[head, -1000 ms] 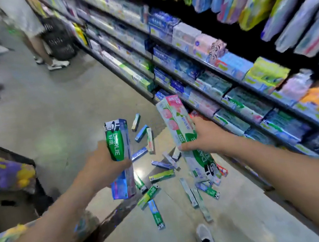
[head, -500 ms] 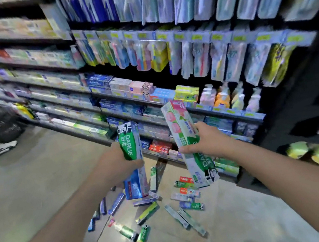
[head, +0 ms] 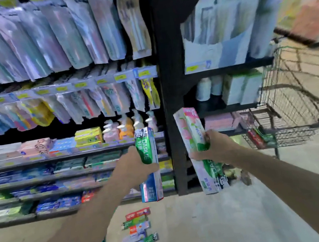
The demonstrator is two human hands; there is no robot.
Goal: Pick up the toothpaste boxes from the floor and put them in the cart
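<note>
Swinging right since the earlier frame, the view is now taking in the wire cart [head: 291,119] at far right. Left hand [head: 134,164] is gripping a green-and-blue toothpaste box [head: 148,164]; right hand [head: 214,150] is gripping a pink-and-green toothpaste box [head: 195,134], both upright. More boxes [head: 139,227] are lying on the near floor [head: 222,225], open floor stretching between them and the cart.

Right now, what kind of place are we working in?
Most likely a supermarket's dental-care aisle: shelves stacked with boxed toothpaste, yellow price tags under hanging packs, and a wire shopping cart to the right.
</note>
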